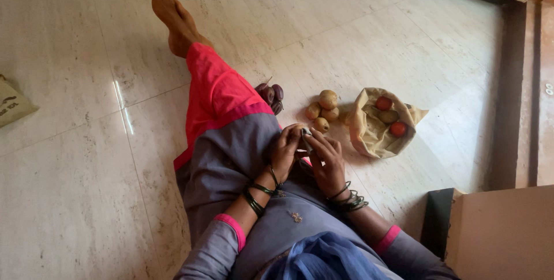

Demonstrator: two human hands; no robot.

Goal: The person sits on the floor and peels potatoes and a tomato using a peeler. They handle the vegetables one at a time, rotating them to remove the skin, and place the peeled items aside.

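Both hands meet over the lap — the left hand [284, 152] cupped round a potato [299, 128], the right hand [326, 162] closed on a small blade-like tool, seemingly mid-peel — with four more potatoes [323, 110] just beyond on the floor [86, 159] beside an open cloth bag [369, 136].

The pale thing [304, 132] between the fingers [316, 141] is mostly covered; beyond the fingertips, the bag [369, 133] hides its lower contents.
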